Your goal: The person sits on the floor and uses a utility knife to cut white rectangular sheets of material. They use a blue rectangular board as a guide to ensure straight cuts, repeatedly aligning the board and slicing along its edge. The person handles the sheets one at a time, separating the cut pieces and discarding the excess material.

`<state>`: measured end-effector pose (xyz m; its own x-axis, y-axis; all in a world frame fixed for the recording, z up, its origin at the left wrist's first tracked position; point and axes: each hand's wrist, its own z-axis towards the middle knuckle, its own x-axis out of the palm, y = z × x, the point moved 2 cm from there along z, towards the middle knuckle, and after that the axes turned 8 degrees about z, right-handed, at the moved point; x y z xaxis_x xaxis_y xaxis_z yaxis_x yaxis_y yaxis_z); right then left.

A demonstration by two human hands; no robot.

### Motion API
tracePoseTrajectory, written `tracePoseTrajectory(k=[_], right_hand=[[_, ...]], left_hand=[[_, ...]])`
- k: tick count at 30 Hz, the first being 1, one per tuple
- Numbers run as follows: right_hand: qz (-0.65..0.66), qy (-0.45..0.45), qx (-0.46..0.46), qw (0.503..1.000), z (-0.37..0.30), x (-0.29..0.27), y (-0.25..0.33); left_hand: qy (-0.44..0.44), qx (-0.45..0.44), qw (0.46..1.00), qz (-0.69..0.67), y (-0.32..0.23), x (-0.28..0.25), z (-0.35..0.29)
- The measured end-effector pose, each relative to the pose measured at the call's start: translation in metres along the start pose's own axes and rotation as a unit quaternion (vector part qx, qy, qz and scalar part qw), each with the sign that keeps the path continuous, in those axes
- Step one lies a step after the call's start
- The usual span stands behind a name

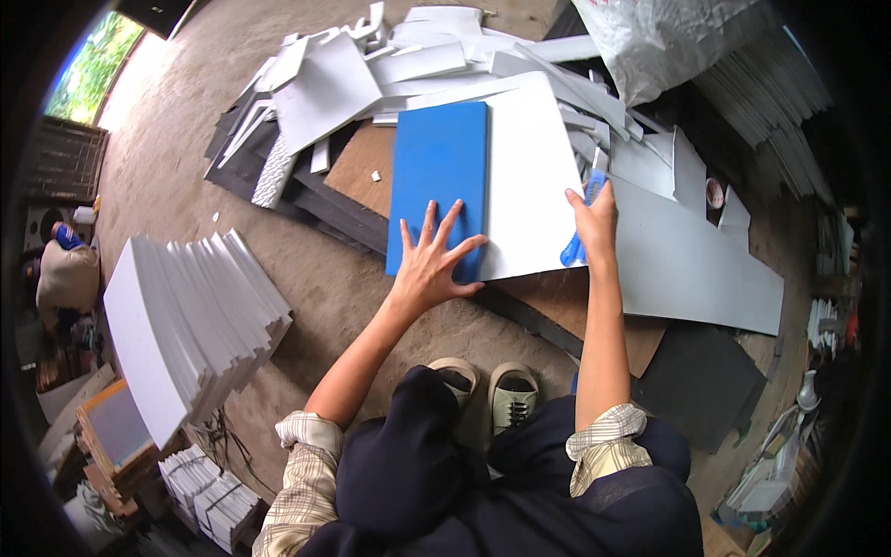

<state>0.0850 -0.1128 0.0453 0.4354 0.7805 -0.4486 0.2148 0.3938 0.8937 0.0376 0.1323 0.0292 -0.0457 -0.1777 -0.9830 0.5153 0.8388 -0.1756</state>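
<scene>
A blue rectangular board [440, 153] lies on top of a white foam sheet [529, 176], covering its left part. My left hand [432, 255] presses on the lower end of the blue board, fingers spread, with the thumb at its bottom right corner. In my right hand [597, 223] is a blue utility knife [573, 249], gripped at the right edge of the white sheet. Its pale tip points away from me. Beneath the sheet shows a brown board [364, 170].
White offcuts [427, 65] heap up behind the sheet. To the left stands a stack of white sheets [190, 316]; strapped white bundles [209, 492] sit below it. A large white panel [696, 265] and a black sheet [701, 385] lie right. A clear plastic bag [659, 42] is at the far right.
</scene>
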Motion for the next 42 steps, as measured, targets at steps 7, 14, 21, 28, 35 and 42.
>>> tracePoseTrajectory(k=[7,14,21,28,35,42], right_hand=[[-0.036,-0.039,-0.074,0.996,-0.029,-0.076,0.073],[0.109,-0.104,-0.17,0.974,-0.077,-0.142,0.084],[0.28,-0.052,-0.205,0.936,-0.106,-0.158,0.07],[0.273,-0.027,-0.214,0.937,-0.111,-0.138,0.061],[0.23,-0.049,-0.137,0.962,-0.084,-0.119,0.045],[0.41,0.211,0.103,0.881,-0.086,-0.124,0.058]], left_hand=[[-0.048,-0.09,0.993,-0.06,0.02,-0.044,-0.019],[-0.27,0.089,0.953,-0.109,-0.024,-0.186,0.048],[-0.307,0.116,0.945,-0.002,-0.053,-0.229,0.057],[-0.144,0.047,0.974,-0.169,-0.036,-0.236,0.054],[-0.155,0.037,0.987,-0.031,-0.054,-0.212,0.048],[-0.125,0.011,0.992,0.012,-0.085,-0.203,0.052]])
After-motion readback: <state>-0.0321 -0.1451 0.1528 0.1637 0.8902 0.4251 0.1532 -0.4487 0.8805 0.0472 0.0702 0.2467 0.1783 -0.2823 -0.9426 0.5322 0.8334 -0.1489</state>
